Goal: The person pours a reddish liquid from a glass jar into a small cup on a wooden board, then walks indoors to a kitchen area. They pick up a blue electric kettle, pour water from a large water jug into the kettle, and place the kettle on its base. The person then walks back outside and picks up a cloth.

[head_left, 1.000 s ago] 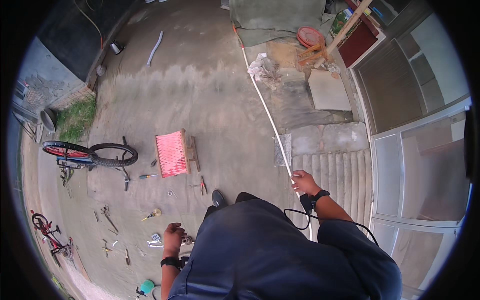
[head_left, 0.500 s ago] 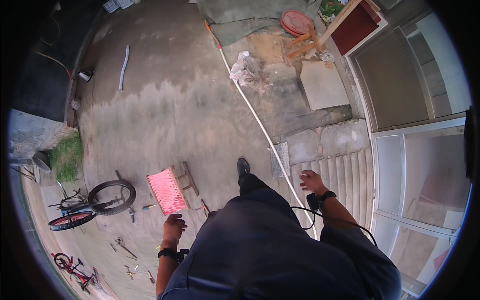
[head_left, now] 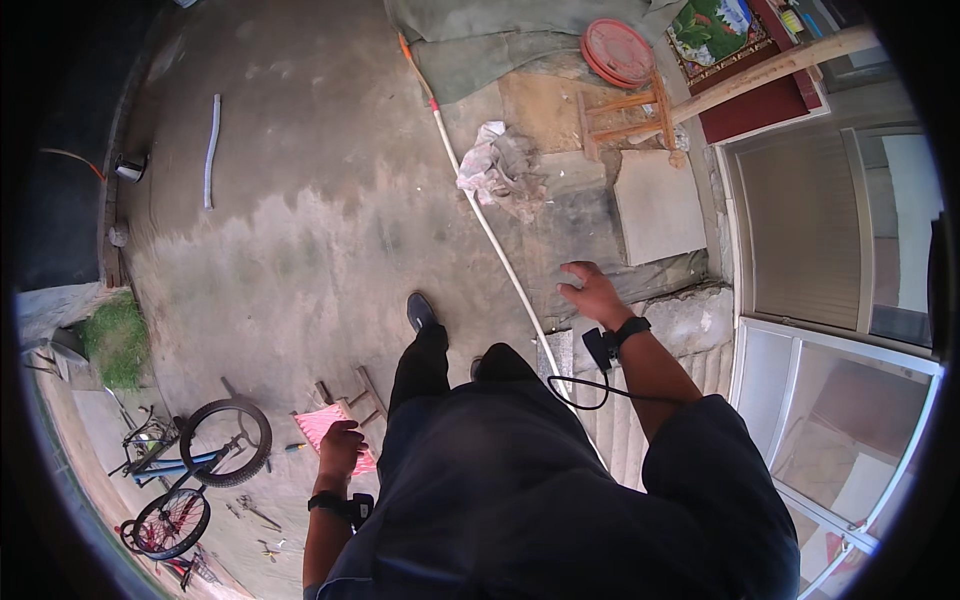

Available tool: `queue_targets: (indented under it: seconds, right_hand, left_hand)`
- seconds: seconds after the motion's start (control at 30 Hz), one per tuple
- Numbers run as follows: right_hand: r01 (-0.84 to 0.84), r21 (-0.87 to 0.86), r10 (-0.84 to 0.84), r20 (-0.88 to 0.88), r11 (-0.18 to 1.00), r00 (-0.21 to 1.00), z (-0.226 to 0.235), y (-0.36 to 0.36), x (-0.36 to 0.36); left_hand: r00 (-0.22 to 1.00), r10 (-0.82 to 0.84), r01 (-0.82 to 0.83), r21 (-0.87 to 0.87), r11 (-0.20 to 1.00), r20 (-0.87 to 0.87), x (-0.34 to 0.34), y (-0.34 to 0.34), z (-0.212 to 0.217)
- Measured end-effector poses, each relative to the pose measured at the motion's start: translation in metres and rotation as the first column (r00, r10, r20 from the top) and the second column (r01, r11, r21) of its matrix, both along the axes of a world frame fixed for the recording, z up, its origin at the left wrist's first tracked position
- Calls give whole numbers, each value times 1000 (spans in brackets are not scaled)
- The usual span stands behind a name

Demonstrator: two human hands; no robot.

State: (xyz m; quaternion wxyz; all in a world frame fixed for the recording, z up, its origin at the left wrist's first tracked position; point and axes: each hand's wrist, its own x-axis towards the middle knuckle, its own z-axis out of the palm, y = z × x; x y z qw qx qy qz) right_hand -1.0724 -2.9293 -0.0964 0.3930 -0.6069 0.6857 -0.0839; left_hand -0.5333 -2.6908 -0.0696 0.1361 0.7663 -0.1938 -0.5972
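Note:
My left hand (head_left: 340, 447) hangs at my side with nothing in it, its fingers loosely bent and apart. Below it in the picture's depth, a low folding stool (head_left: 312, 424) with a pink woven seat stands on the ground, partly hidden by that hand. My right hand (head_left: 592, 292) is held out empty, thumb and fingers spread. It hovers to the right of a long white pole (head_left: 490, 235) lying on the ground, touching nothing. A black strap sits on each wrist, and a cable runs from the right one.
Bicycle parts with a black-tyred wheel (head_left: 225, 443) lie at left, near a screwdriver (head_left: 296, 446) and scattered hand tools (head_left: 262, 515). Ahead right are a crumpled plastic sheet (head_left: 490, 170), a pale slab (head_left: 660, 205), a wooden stool (head_left: 630, 105) and red round lids (head_left: 617, 52). Glazed doors (head_left: 825, 420) line the right.
I have stepped forward, one foot now further ahead. My right hand has swung forward and slightly left. The pink stool has shifted down in view, more covered by my left hand.

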Motion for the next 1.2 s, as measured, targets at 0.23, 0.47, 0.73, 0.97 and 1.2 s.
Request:
queue_targets:
  seconds: [0.23,0.47,0.73,0.97,1.2]
  right_hand:
    - [-131,-22,129,-102,991,986,-87,-123,21]
    - [-284,130,302,-158,950,940,-214,-226,8]
    - [-314,288,372,-175,905,912,-377,-307,-7]
    - [-391,202,431,-227,898,873,-481,-353,-21]
    - [93,310,-147,158,946,976,-401,-355,-22]
  left_hand:
    - [999,40,-40,14,999,-18,-2,-113,-21]
    - [975,203,-222,306,926,93,-50,-128,-60]
    - [912,379,-409,440,800,158,-134,-111,-127]
    - [898,377,-438,505,744,225,-144,-106,-164]
    - [910,349,-415,468,780,226,-137,-114,-161]
